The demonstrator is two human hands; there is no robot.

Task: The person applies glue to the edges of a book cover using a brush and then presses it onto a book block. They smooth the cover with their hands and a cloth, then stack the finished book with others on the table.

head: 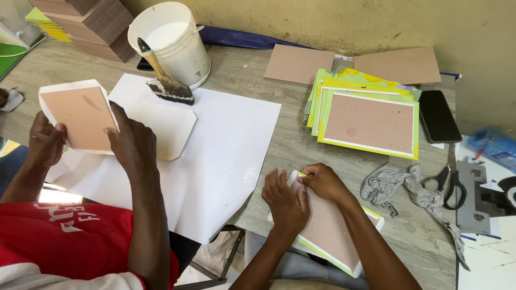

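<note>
Both press a board (328, 231): left hand (287, 204) flat, fingers together; right hand (325, 182) pinching its white corner.

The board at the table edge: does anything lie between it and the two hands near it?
Nothing visible does. The left hand lies flat on the board, and the right hand touches its far corner directly.
</note>
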